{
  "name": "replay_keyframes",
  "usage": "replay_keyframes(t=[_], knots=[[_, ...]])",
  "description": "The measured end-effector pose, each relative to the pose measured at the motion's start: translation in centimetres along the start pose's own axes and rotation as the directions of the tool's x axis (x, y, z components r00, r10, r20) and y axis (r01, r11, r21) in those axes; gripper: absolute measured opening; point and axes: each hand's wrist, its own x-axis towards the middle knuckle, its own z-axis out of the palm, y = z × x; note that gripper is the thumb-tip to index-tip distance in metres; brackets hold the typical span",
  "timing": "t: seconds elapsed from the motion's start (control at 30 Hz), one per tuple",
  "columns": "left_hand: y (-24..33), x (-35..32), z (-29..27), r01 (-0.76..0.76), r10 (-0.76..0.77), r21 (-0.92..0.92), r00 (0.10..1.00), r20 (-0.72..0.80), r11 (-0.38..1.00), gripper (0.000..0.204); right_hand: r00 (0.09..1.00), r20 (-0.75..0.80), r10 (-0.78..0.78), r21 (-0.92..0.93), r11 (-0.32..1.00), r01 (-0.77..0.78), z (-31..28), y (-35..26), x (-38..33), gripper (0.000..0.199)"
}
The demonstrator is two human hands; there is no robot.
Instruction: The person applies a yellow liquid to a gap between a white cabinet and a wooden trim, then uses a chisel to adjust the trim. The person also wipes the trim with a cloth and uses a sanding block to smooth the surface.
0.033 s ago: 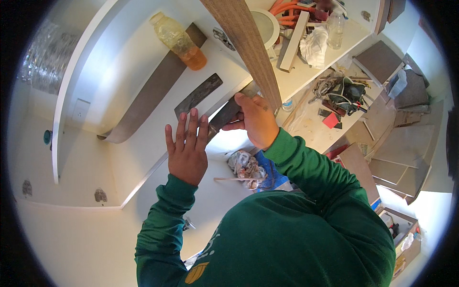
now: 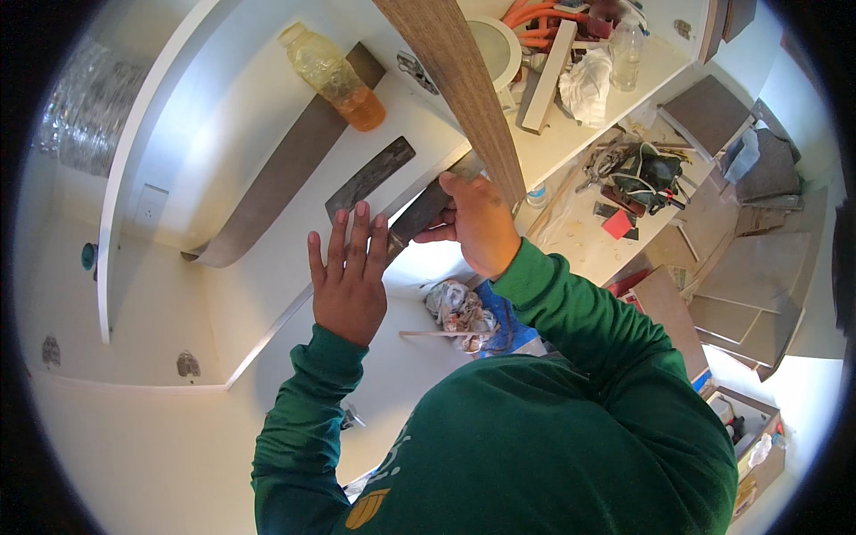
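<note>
My left hand [image 2: 349,290] lies with its fingers stretched and spread over the edge of the white cabinet shelf [image 2: 272,290], its index finger beside the lower end of a dark flat strip [image 2: 417,214]. That strip is pinched between the thumb and fingers of my right hand [image 2: 486,225], along the shelf edge. Its upper end runs close to a wood-grain panel [image 2: 468,98]; whether they touch I cannot tell. A second dark flat piece [image 2: 370,174] rests on the shelf just beyond my left fingertips. Behind it is a plastic bottle [image 2: 334,78] with some orange liquid.
A long brown strip [image 2: 285,169] leans inside the cabinet. At right, a white counter [image 2: 571,160] bears orange hoses [image 2: 533,22], a clear bottle [image 2: 626,58] and a white cloth [image 2: 586,87]. Tangled tools [image 2: 646,174] lie farther right. Crumpled plastic bags [image 2: 459,312] sit below my hands.
</note>
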Motion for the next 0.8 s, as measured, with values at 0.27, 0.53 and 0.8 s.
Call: replay_keyframes(t=[0.27,0.53,0.8], knots=[[0.1,0.8,0.3,0.026,-0.025,-0.064,0.999,0.022,0.998,0.08,0.999,0.031,-0.024,-0.033,0.999,0.025,-0.5,-0.6,0.9,0.034],[-0.7,1.4,0.3,0.012,-0.012,-0.014,1.0,0.012,1.0,0.077,0.999,0.025,-0.043,-0.027,0.999,0.044,-0.6,-0.5,1.1,0.037],[-0.5,1.5,0.1,0.026,-0.026,0.001,0.997,0.066,1.0,0.076,0.997,0.068,-0.047,-0.038,0.998,0.05,-0.8,-0.6,1.1,0.036]])
